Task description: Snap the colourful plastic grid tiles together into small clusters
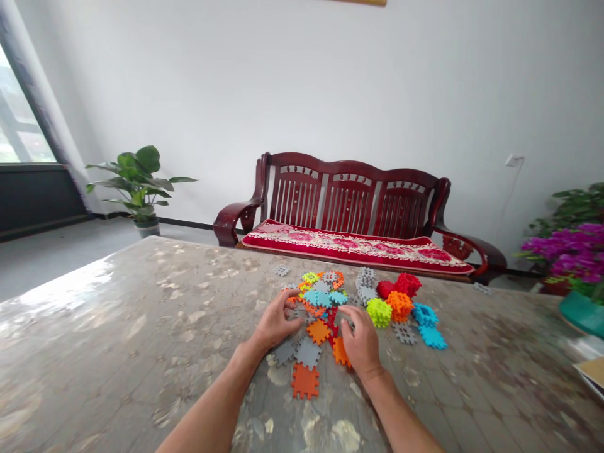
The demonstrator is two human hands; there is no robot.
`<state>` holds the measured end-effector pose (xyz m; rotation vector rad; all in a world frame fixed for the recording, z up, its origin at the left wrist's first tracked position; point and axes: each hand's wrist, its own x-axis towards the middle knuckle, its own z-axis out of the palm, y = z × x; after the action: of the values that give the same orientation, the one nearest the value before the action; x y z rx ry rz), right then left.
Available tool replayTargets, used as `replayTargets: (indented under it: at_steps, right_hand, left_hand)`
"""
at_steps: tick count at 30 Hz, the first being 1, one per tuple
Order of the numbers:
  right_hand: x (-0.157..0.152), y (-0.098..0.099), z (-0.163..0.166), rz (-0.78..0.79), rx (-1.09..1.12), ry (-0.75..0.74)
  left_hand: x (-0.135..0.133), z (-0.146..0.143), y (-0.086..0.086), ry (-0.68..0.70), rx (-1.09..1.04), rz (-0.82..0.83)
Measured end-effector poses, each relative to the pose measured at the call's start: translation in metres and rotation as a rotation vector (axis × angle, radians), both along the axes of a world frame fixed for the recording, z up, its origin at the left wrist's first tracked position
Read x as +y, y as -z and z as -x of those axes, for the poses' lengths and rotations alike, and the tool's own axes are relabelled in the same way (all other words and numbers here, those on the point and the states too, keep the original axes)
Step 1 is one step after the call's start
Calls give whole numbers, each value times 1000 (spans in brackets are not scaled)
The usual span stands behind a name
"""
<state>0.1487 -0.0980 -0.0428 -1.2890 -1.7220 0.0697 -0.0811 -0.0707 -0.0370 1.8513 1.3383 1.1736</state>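
Flat interlocking puzzle tiles with toothed edges lie in a loose pile between my hands. My left hand [279, 319] rests at the pile's left side, thumb and fingers apart around a grey tile [298, 313] that it may touch. My right hand [362, 343] is closed at the pile's right side, thumb and forefinger pinching a grey tile [343, 319], partly hidden by the fingers. Between them lies an orange tile [318, 331], with light blue tiles [317, 298] behind. Nearer me are a grey tile [308, 353] and a red-orange tile [305, 381]. Another orange tile [340, 353] is partly under my right hand.
Right of the pile stand assembled or stacked tile groups: yellow-green [379, 313], orange [400, 306], red [408, 285], blue [425, 314] and grey [366, 277]. The patterned table [141, 352] reaches toward a wooden bench [349, 195]. Purple flowers [573, 251] stand at the right.
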Motion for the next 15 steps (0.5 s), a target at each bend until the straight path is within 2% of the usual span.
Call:
replayTargets:
  at_steps: [8,15]
  right_hand:
    - [-12,-8,9,53,-139,-264]
    - [-16,-13,12,118,-177,-276]
  left_hand:
    - [-14,-26,-6,138,-148,-60]
    - [-21,-35,-6,183,-186,-56]
